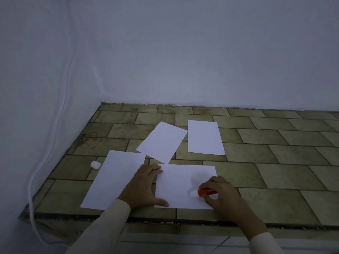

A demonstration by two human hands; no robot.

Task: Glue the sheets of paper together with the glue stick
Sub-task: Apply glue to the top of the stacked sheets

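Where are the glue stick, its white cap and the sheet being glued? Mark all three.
glue stick [206,192]: head view, on its red barrel, held in the right hand.
white cap [95,164]: head view, middle of the cap lying on the tiles.
sheet being glued [176,182]: head view, bare middle of the paper.

sheets [185,186]: your paper is white, smooth, matt
glue stick [206,191]: red tube in your grip looks like glossy plastic
ledge [275,162]: tan tiles, dull, stained
wall [183,52]: matt white paint
sleeve [102,228]: your pale cloth
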